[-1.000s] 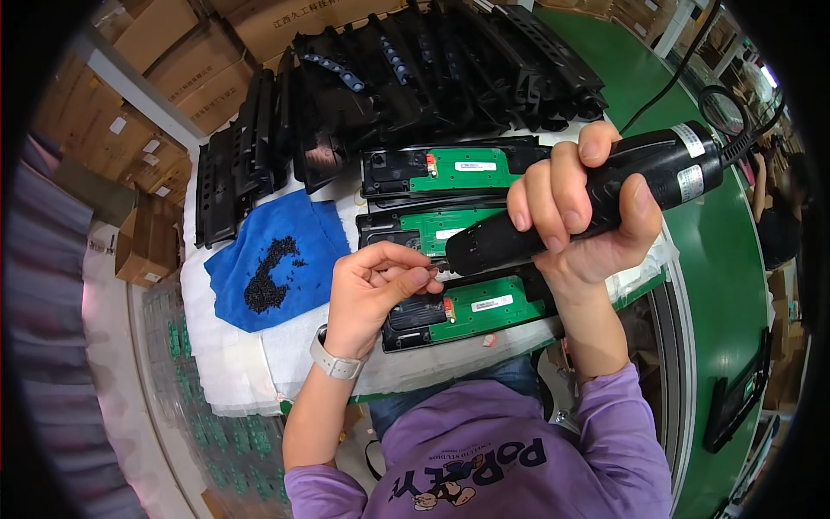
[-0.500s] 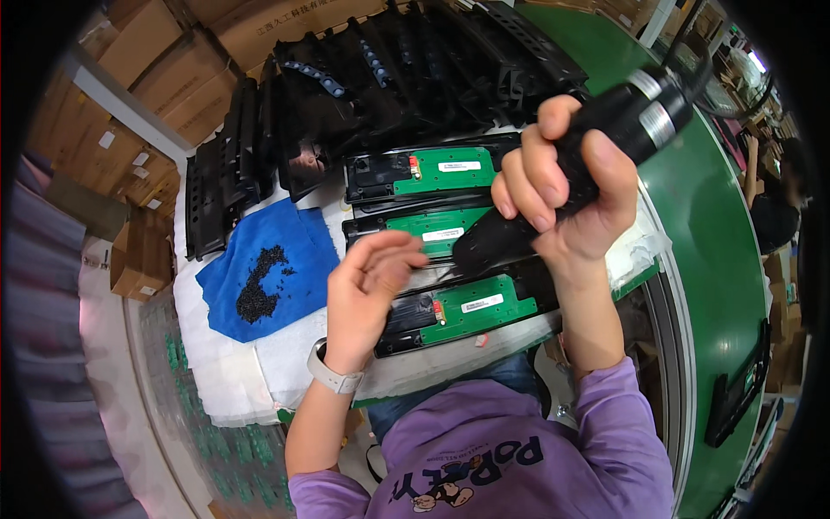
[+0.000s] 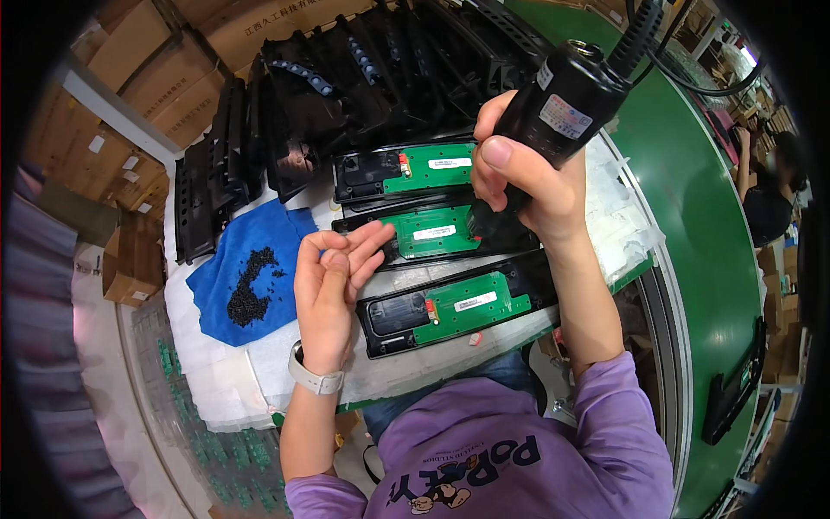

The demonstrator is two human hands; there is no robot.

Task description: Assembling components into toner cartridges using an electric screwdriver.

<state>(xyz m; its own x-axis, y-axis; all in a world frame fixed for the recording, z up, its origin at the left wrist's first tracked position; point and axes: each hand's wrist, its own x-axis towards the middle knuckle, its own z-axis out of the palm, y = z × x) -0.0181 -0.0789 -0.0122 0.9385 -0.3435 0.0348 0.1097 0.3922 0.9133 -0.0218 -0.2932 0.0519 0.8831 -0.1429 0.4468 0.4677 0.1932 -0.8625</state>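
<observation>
In my right hand [image 3: 540, 186] is a black electric screwdriver [image 3: 566, 108], with its cord end up and its lower end tilted down over the middle panel. My fingers wrap its body and hide part of it. My left hand [image 3: 328, 277] hovers at the left end of that panel, fingers stretched and a little apart, thumb bent inward; nothing shows in it. Beneath both hands lies the middle black panel with a green circuit board [image 3: 432, 233]. A similar panel with a green board [image 3: 475, 298] lies nearer me, and another green board [image 3: 441, 164] sits in the far panel.
Small black screws [image 3: 251, 298] are heaped on a blue cloth [image 3: 212, 268] at left. Black plastic housings [image 3: 346, 95] stand crowded along the table's back. A green surface [image 3: 683, 285] runs along the right. Cardboard boxes [image 3: 156, 78] fill the back left; another person [image 3: 769, 199] is far right.
The screwdriver has come down and left, more upright, over the middle panel. My left hand has shifted left and a little down. The whole view has shifted slightly.
</observation>
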